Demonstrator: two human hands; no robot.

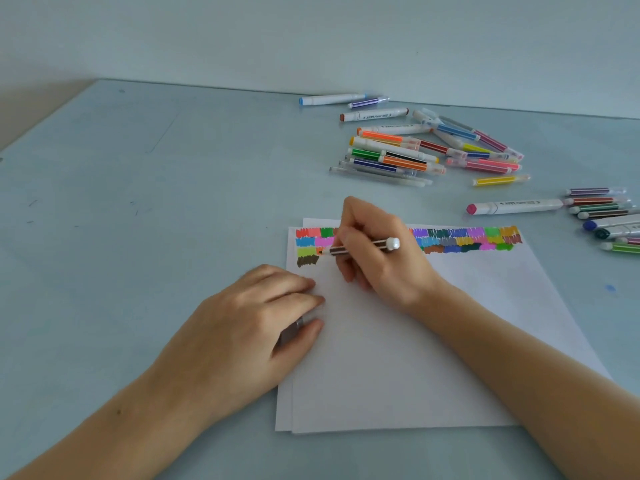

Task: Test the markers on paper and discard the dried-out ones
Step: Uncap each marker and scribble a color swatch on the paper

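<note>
My right hand (375, 252) grips a slim brown-striped marker with a white end cap (360, 247), fingers curled round its barrel, its tip touching the white sheet of paper (398, 341) just right of a small orange patch in the third row of scribbles. My left hand (256, 317) rests on the paper's left edge, fingers loosely bent over a small clear object I cannot make out; whether they grasp it or only lie on it I cannot tell. The paper lies on the pale blue-grey tabletop (138, 202), a second sheet showing beneath its left and bottom edges. Across the paper's top runs a band of coloured test scribbles (467, 239), with a dark brown patch (307, 260) lowest at the left. Beyond the paper, a loose pile of capped striped markers in many colours (415, 150) lies on the tabletop. To the right, apart from that pile, sits a thick white marker with a pink cap (512, 206), and past it a smaller cluster of markers at the right edge (609, 220). A small blue ink smudge (610, 288) marks the tabletop right of the paper.
</note>
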